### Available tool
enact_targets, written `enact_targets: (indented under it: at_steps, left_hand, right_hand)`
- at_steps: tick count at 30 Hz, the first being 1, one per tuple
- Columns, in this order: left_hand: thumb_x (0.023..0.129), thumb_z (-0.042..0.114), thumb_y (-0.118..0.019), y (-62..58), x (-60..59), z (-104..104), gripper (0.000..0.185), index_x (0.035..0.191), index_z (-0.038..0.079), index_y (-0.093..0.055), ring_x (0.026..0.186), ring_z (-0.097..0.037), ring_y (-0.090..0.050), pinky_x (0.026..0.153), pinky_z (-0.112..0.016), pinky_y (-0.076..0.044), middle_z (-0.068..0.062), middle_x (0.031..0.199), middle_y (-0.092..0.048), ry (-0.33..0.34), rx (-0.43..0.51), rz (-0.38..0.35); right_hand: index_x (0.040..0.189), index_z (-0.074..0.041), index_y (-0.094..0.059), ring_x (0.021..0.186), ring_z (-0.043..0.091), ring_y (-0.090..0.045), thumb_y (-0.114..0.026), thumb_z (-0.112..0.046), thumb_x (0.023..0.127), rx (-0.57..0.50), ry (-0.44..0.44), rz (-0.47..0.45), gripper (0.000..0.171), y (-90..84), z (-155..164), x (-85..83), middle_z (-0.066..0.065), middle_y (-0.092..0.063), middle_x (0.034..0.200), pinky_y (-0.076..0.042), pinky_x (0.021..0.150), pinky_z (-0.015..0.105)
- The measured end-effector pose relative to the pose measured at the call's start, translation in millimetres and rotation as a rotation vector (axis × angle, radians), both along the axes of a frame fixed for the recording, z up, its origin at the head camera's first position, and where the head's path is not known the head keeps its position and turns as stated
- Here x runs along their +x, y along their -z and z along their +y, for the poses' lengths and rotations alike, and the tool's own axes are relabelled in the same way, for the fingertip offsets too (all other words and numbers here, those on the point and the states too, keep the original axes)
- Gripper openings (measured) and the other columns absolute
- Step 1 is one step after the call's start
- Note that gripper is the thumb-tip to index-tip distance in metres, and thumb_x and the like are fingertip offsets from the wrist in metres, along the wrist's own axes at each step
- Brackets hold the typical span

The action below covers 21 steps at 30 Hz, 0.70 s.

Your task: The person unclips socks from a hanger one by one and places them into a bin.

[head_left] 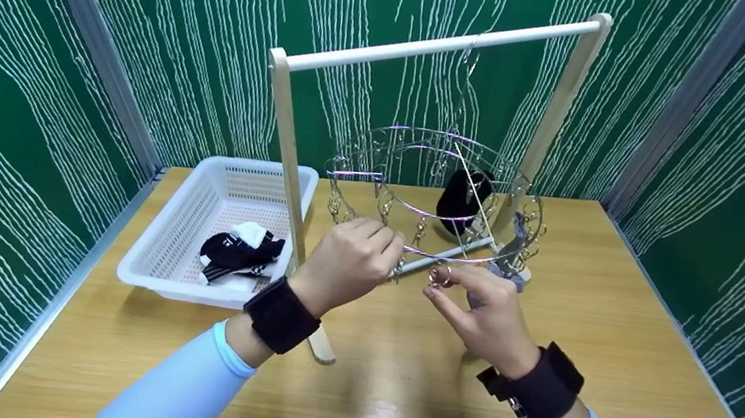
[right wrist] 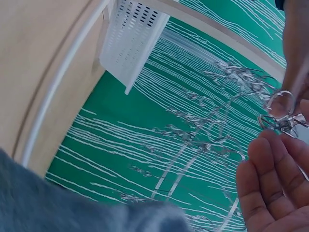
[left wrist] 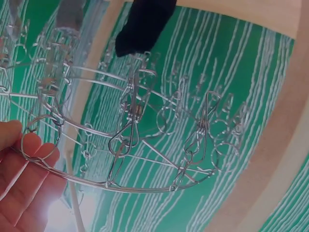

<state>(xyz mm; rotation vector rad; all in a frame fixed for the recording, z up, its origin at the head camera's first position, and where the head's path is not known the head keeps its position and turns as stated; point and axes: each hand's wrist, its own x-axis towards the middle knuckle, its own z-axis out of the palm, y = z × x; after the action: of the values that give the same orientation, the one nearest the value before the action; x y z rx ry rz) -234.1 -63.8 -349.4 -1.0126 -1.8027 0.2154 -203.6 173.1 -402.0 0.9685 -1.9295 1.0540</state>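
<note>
Grey sock (head_left: pixel 512 248) half behind clips (head_left: pixel 528 234)

**Wooden surface and its load**

A pale wooden surface (head_left: pixel 607 344) fills the lower frame. At centre left sits a white perforated basket (head_left: pixel 205 219) — socks (head_left: pixel 240 250) inside. A wooden rack (head_left: pixel 431 49) stands mid-frame — its foot near the lower centre.

Bare table (head_left: pixel 607 344) right of the rack post (head_left: pixel 288 158) lies open — dangling clips (head_left: pixel 420 231) (thickly ringed) crowd the middle.
</note>
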Motion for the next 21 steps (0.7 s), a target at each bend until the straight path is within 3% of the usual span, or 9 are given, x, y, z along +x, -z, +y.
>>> enact_targets:
  at_steps: [4, 12, 18, 21]
  left_hand:
    - [0.097, 0.009, -0.078, 0.1, -0.7, -4, 0.005, 0.095, 0.007, -0.081, 0.084, -0.017, -0.079, 0.083, -0.030, -0.067, -0.002, 0.088, -0.080, -0.014, 0.012, -0.010]
    - [0.092, -0.001, -0.077, 1.5, -5.3, -12, 0.007, 0.096, 0.004, -0.079, 0.094, -0.021, -0.082, 0.091, -0.032, -0.066, -0.006, 0.093, -0.081, -0.047, 0.013, -0.039]
    - [0.091, -0.005, -0.077, 5.1, -11.7, -19, 0.010, 0.099, 0.002, -0.079, 0.098, -0.024, -0.082, 0.094, -0.033, -0.066, -0.008, 0.096, -0.082, -0.022, 0.040, -0.071]
    - [0.090, -0.006, -0.077, 6.9, -15.1, -23, 0.012, 0.100, 0.001, -0.079, 0.099, -0.025, -0.082, 0.096, -0.034, -0.065, -0.010, 0.096, -0.082, 0.000, 0.065, -0.101]
  right_hand:
    - [0.107, 0.000, -0.081, 0.082, 0.024, -0.076, -0.088, 0.012, 0.075, -0.009, 0.025, 0.031, 0.035, -7.9, 5, 5.2, 0.011, -0.082, 0.094, -0.058, 0.089, 0.012]
    - [0.097, 0.002, -0.081, 0.086, 0.008, -0.074, -0.082, 0.012, 0.078, -0.140, 0.048, 0.063, 0.022, -27.8, 22, 9.0, 0.017, -0.080, 0.089, -0.058, 0.087, 0.013]
    - [0.102, 0.004, -0.081, 0.102, 0.002, -0.070, -0.080, 0.014, 0.081, -0.062, 0.155, -0.009, 0.023, -38.9, 44, 7.3, 0.020, -0.081, 0.101, -0.053, 0.096, 0.011]
    - [0.109, 0.005, -0.080, 0.112, 0.010, -0.071, -0.077, 0.014, 0.085, -0.008, 0.194, -0.059, 0.025, -40.0, 56, 3.4, 0.021, -0.080, 0.111, -0.049, 0.108, 0.011]
